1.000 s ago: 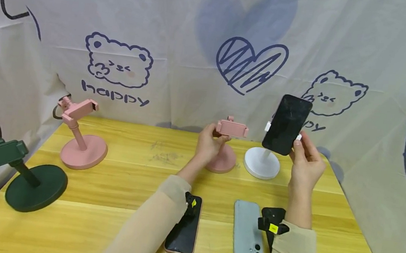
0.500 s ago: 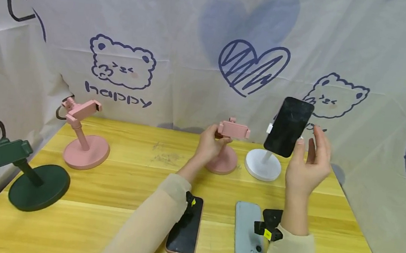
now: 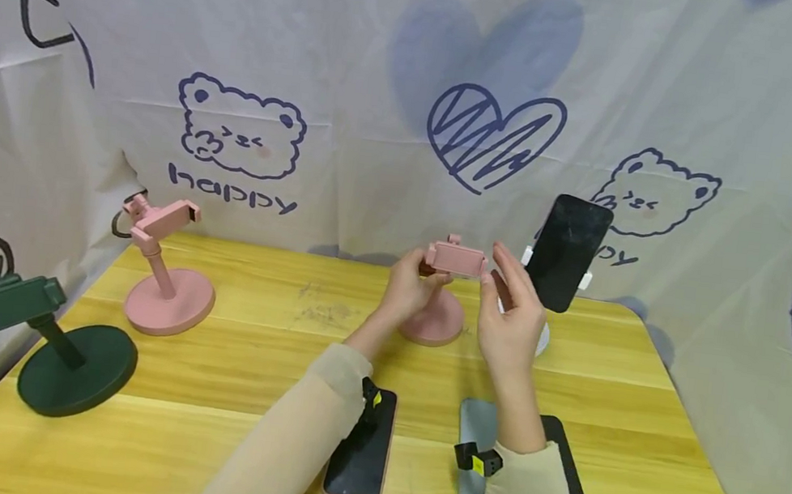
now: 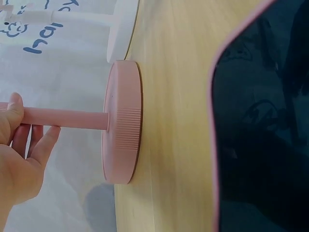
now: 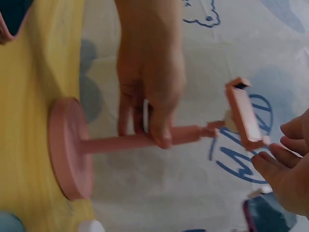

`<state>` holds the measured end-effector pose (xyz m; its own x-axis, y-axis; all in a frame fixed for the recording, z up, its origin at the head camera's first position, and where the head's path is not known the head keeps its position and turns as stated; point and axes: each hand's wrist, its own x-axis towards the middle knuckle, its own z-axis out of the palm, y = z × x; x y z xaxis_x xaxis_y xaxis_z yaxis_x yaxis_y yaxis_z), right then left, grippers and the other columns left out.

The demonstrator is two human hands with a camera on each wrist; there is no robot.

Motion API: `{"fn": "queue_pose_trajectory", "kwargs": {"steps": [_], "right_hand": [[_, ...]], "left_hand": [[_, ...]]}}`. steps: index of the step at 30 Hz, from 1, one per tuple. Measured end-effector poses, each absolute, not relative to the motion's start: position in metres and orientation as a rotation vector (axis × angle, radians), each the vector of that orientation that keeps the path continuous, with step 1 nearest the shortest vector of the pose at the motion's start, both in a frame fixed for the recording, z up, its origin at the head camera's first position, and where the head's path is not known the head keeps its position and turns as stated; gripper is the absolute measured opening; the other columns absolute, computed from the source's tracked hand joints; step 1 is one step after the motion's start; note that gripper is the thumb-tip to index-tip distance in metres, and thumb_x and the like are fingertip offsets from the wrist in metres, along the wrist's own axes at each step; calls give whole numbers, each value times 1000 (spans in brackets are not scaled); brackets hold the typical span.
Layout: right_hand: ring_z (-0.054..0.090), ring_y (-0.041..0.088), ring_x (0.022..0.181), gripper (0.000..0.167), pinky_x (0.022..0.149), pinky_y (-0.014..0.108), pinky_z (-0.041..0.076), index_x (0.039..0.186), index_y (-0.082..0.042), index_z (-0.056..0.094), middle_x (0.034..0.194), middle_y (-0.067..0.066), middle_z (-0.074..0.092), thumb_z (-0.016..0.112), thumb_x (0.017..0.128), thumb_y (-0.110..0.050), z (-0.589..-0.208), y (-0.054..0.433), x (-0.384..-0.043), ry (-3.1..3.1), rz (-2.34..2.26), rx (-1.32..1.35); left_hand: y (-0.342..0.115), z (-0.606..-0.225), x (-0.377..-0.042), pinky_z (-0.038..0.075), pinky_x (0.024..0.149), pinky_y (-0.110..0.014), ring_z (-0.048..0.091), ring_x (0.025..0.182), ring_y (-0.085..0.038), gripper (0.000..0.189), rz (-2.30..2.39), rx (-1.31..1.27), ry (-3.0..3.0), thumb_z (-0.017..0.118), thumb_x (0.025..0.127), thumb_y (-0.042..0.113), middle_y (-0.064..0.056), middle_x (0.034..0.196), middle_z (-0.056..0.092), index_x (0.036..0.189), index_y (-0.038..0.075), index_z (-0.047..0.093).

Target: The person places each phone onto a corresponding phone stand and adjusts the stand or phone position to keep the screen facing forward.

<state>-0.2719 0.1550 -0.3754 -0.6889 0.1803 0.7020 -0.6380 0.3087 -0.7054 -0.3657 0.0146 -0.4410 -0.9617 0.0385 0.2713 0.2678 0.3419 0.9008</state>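
In the head view my left hand point(image 3: 406, 287) grips the pole of a pink phone stand point(image 3: 437, 323) at the back of the table. The left wrist view shows thumb and fingers pinching that pole point(image 4: 72, 119) above the round base. My right hand point(image 3: 515, 326) is raised at the right end of the stand's pink clamp point(image 3: 456, 260), fingers apart and slightly bent. Its fingertips are right at the clamp's end in the right wrist view, with no grip on it showing. Behind this hand, a white stand point(image 3: 543, 341) holds a black phone point(image 3: 569, 254) upright between white clips.
At the left stand another pink phone stand point(image 3: 170, 301) and a dark green one point(image 3: 77, 370). Lying on the wooden table point(image 3: 254, 394) near me are a dark-screened phone point(image 3: 357, 471), a pale blue phone point(image 3: 477, 419) and a black phone point(image 3: 574, 483). A printed cloth hangs behind.
My right hand has let go of the white stand's clip by the mounted phone and moved left to the pink clamp. The left hand keeps its grip on the pink pole.
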Motion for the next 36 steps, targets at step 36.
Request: {"fn": "queue_pose_trajectory", "kwargs": {"steps": [36], "right_hand": [[64, 23, 128, 37, 100, 18, 52, 140, -7, 66, 140, 8, 66, 63, 104, -6, -390, 153, -284, -1980, 1603, 240]], "left_hand": [[-20, -400, -312, 60, 96, -34, 69, 110, -19, 35, -2233, -461, -1810, 61, 107, 14, -20, 133, 67, 139, 0, 65]]}}
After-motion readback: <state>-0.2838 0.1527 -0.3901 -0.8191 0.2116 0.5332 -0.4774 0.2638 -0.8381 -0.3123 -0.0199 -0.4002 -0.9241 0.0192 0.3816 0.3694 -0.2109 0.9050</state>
